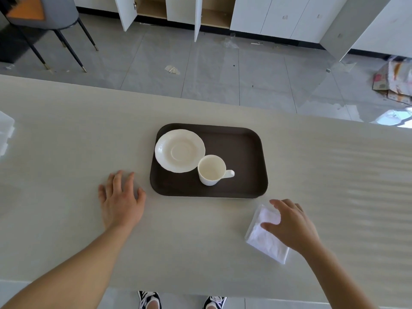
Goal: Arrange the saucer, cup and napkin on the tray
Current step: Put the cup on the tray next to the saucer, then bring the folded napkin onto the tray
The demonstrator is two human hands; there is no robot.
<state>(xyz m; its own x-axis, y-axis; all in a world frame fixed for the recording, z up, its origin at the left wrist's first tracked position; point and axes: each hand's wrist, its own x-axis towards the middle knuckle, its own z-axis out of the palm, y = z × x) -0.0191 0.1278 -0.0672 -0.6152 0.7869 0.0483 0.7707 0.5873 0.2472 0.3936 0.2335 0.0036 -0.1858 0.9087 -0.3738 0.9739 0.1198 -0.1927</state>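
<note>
A dark brown tray [240,148] lies on the pale table. On its left part rests a white saucer [179,150]. Right beside the saucer, toward the tray's front, a white cup [211,170] stands upright on the tray floor with its handle pointing right. A folded white napkin [266,237] lies on the table in front of the tray's right corner. My right hand [289,224] rests over the napkin's right side with fingers spread, touching it. My left hand [121,200] lies flat on the table just left of the tray, holding nothing.
The table [66,152] is long, with its far edge beyond the tray and its near edge by my shoes. A clear plastic box [5,132] sits at the far left edge. A chair and white cabinets stand across the floor.
</note>
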